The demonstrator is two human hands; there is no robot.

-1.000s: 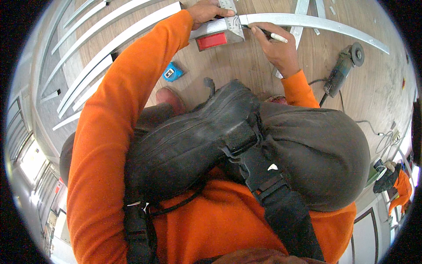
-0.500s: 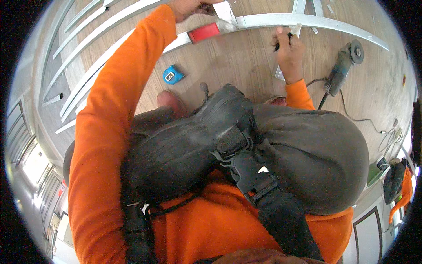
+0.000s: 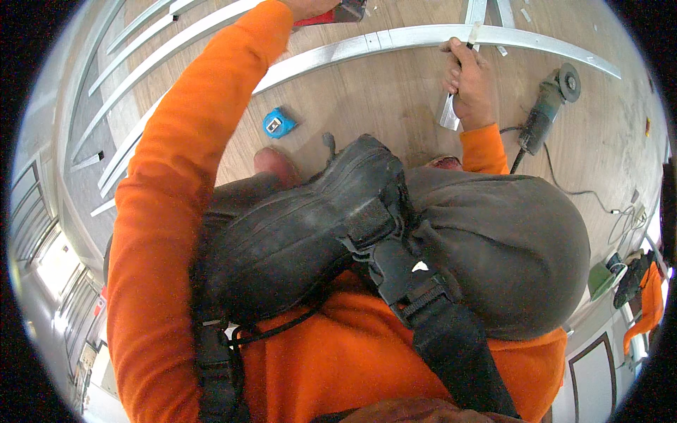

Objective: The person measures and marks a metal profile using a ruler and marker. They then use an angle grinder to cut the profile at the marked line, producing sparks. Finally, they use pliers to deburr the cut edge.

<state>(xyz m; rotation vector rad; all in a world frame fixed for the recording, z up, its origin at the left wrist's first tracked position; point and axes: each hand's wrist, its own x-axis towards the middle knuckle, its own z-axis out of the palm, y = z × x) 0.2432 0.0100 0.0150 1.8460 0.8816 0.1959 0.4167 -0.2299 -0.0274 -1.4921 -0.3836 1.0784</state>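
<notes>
At the top edge, my left hand, partly cut off, is closed on a red-and-metal square, just beyond the long, pale metal bar. Thin cross marks show on the bar near its middle. My right hand is closed around a marker, held upright beside the bar, over a short metal piece on the floor. A blue tape measure lies on the wooden floor between my arms and the bar.
An angle grinder lies at right with its cord running toward a power strip. Several curved metal strips lie at left, crossing pieces at the top. Black and orange clothing is at the far right. My folded legs are below.
My left hand has lifted the red square off the bar and moved it up and leftward. My right hand has drawn away rightward from the marked spot, the marker now more upright.
</notes>
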